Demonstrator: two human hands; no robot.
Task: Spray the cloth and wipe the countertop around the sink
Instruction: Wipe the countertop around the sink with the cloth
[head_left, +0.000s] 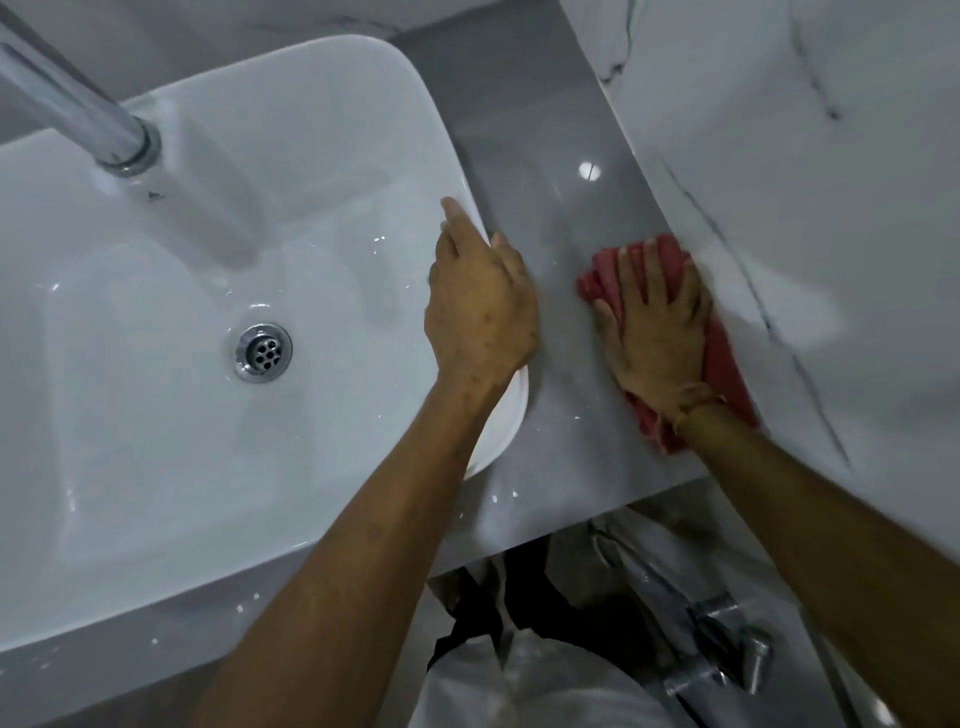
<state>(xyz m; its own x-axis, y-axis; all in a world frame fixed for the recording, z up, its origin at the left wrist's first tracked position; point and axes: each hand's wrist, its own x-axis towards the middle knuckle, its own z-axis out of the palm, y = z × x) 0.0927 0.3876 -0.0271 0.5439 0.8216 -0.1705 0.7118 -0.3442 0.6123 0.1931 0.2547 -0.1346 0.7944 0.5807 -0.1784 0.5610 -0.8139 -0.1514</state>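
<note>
A red cloth (727, 374) lies flat on the glossy grey countertop (540, 171) to the right of the white sink (156, 415). My right hand (657, 332) presses down on the cloth with its fingers spread, close to the marble wall. My left hand (480, 306) rests on the sink's right rim with its fingers curled over the edge, holding nothing else. No spray bottle is in view.
A chrome tap (78, 109) reaches over the basin from the upper left, above the metal drain (262, 352). The white marble wall (805, 182) borders the counter on the right. Below the counter's front edge are chrome pipe fittings (727, 654).
</note>
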